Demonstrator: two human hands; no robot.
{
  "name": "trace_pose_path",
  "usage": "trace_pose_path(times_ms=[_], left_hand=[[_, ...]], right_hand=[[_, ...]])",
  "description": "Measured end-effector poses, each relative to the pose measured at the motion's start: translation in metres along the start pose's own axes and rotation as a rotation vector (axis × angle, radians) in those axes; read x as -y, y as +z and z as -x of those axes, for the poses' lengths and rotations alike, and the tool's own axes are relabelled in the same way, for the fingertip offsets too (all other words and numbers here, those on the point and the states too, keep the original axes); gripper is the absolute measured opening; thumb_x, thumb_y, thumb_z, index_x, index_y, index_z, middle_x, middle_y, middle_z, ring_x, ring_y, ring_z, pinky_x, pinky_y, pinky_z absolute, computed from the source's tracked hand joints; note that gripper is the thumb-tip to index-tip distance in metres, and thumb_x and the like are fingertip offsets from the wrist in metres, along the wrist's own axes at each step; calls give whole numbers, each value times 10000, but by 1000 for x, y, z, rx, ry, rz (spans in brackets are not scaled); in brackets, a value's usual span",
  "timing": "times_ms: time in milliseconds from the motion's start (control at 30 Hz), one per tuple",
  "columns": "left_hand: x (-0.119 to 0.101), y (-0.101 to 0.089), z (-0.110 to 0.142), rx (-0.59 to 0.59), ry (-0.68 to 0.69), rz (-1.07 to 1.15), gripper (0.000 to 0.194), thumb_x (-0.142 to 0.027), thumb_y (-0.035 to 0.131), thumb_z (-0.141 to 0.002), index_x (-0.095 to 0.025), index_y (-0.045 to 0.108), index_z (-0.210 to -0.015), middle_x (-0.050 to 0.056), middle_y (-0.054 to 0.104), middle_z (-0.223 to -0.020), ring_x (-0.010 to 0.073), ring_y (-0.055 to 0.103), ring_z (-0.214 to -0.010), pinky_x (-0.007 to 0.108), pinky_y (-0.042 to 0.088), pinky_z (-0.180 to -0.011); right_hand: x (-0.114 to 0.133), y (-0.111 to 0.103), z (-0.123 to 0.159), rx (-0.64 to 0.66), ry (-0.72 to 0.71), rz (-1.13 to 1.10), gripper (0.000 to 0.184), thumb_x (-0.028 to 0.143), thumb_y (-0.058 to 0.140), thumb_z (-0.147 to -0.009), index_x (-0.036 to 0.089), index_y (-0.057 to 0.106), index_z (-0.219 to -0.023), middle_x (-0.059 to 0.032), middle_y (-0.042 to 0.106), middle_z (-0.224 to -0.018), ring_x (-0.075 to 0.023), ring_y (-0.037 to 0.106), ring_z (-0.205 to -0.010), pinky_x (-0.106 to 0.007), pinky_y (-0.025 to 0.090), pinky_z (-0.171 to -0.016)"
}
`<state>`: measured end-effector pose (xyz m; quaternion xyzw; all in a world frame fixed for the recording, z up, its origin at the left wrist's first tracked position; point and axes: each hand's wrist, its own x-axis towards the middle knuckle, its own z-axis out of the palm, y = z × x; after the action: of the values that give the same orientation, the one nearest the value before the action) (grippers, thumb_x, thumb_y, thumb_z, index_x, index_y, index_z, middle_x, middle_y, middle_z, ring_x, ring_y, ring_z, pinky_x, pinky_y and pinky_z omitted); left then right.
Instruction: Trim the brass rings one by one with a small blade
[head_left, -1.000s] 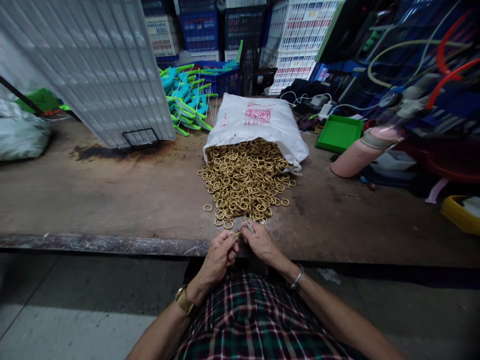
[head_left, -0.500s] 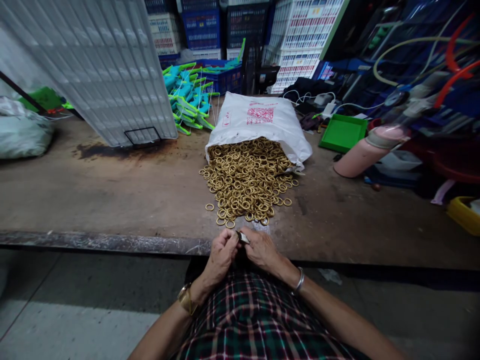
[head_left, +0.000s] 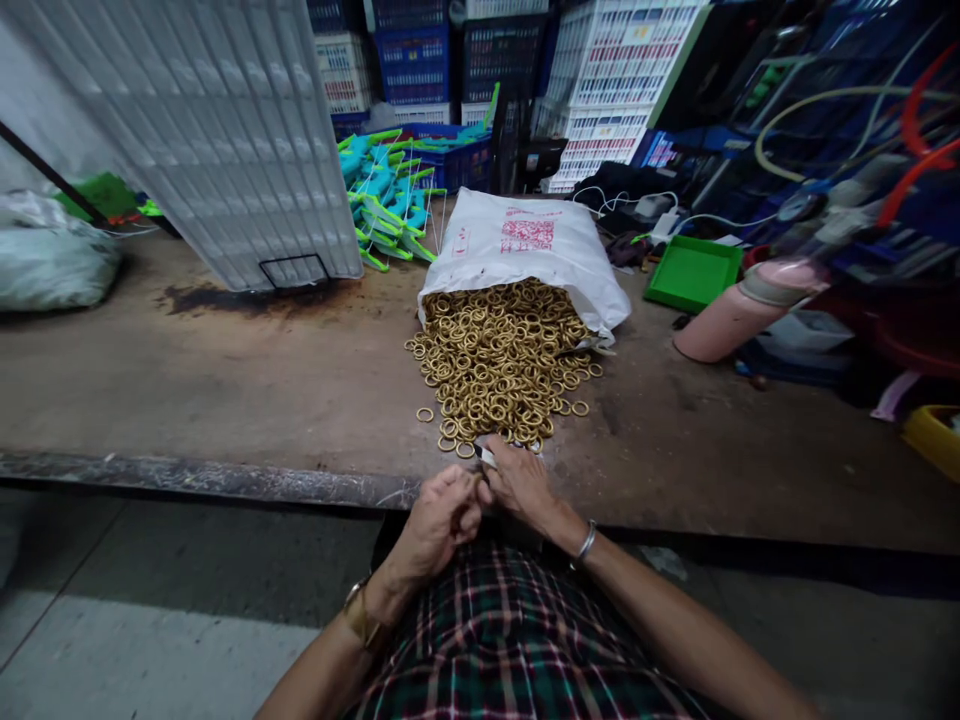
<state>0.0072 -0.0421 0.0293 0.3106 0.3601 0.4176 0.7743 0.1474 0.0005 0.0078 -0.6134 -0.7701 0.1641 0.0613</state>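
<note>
My left hand is closed just off the table's front edge, its fingers curled and pinched. A small gold-brown edge shows at its fingertips, seemingly one of the rings, mostly hidden. Beside it, my right hand is closed on a small flat tool, dark at one end and whitish along its side, like a short blade. Right in front of both hands lies a heap of gold-coloured rings. They spill from the mouth of a white sack with red print.
The brown wooden table carries a grey ribbed panel at left and blue-green plastic pieces behind. To the right are a green tray, a pink bottle and cables. Stacked crates stand behind the table.
My right hand has moved forward and turned, bringing the small tool to the near edge of the ring heap. My left hand has curled more and parted slightly from it.
</note>
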Motion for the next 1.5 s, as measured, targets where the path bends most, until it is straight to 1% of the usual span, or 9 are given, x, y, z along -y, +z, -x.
trace_pose_path(times_ms=[167,367,533,767,900,1033,1167,1267,1500], left_hand=[[7,-17,-1,-157,-49,197,273,-382,602,-742,-139,483,-701,14,560,-716,20,335,-410,146,207,-352],[10,-29,0,-156,-133,421,229,-267,679,-667,-157,547,-819,-13,553,-656,38,414,-439,132,253,-364],[8,-31,-5,-188,-182,524,266,-289,726,-632,-114,526,-617,26,573,-674,87,528,-571,138,306,-384],[4,-25,-14,-108,-107,307,226,-271,712,-660,-134,550,-739,14,572,-693,89,541,-571,142,332,-389],[6,-23,-21,-109,-18,135,282,-308,709,-653,-147,558,-827,-2,560,-677,86,522,-543,153,340,-389],[11,-19,-22,-168,117,-271,281,-388,604,-746,-159,578,-907,-48,488,-534,63,404,-423,174,309,-393],[14,-15,-21,-141,266,-541,252,-376,560,-780,-143,623,-852,27,595,-740,108,508,-649,214,401,-600],[15,-13,-22,-146,226,-507,274,-407,557,-778,-137,603,-797,10,562,-688,93,474,-601,202,377,-561],[14,-13,-24,-139,-15,-182,328,-473,593,-731,-172,466,-769,-74,410,-545,24,285,-383,153,182,-355]], right_hand=[[12,11,-13,-90,66,38,186,342,416,-868,189,488,-944,-68,656,-877,-171,600,-766,-252,275,-590],[13,14,-20,-59,93,96,132,237,416,-839,193,492,-937,-57,655,-808,-177,606,-735,-260,276,-582],[4,13,-15,-94,20,6,142,163,444,-775,186,502,-903,-46,636,-853,-153,573,-738,-254,270,-593],[-10,6,-13,-79,107,-487,72,176,435,-724,186,497,-688,26,509,-612,-111,439,-584,-221,286,-549],[-10,3,-8,-32,166,-829,86,224,452,-683,184,523,-710,52,472,-589,-98,417,-566,-206,316,-531],[-4,-2,-2,105,257,-1103,117,261,479,-671,195,522,-758,100,356,-470,-64,295,-416,-185,227,-413],[1,-5,1,229,350,-1341,134,277,517,-644,189,497,-743,113,357,-464,-31,214,-345,-176,144,-351],[3,-5,2,214,369,-1368,169,329,536,-659,182,492,-730,101,406,-485,-21,221,-329,-175,137,-339],[1,3,2,86,235,-1108,244,389,503,-725,180,471,-605,78,407,-472,-45,287,-400,-187,219,-397]])
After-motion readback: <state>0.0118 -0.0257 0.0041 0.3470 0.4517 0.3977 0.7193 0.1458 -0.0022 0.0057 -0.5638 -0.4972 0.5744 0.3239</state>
